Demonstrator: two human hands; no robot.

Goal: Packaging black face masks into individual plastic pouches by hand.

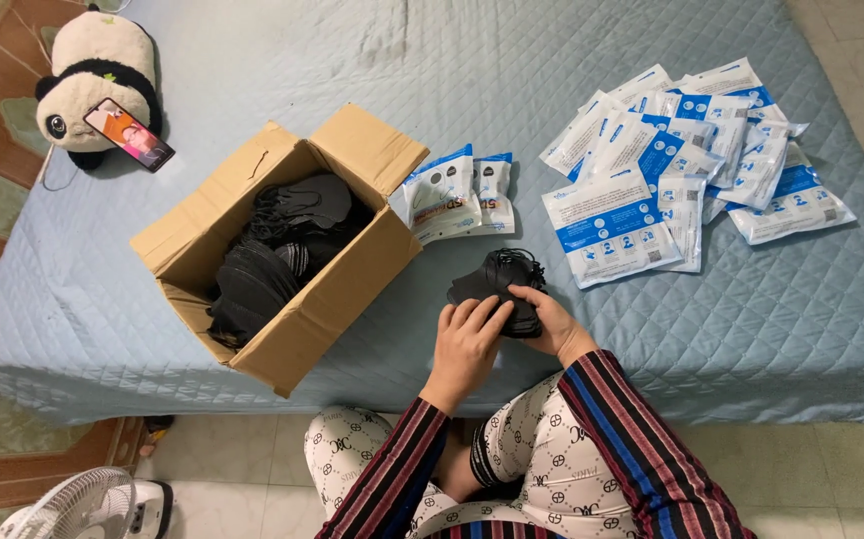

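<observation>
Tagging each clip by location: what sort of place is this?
Probably a home bedroom used for packing: a quilted blue mattress as work surface, a plush panda on it, and a floor fan on tiles.

Box (282, 250) left, pouches (691, 160) right, masks (497, 284) between

One cardboard box (292, 240) sits left of centre, full of black masks (282, 250) too many to count. Two white-and-blue packets (457, 195) stand just right of it. A pile of about a dozen packets (691, 160) lies upper right. One panda toy (98, 85) and one phone (129, 134) are upper left, one fan (88, 507) lower left.
</observation>
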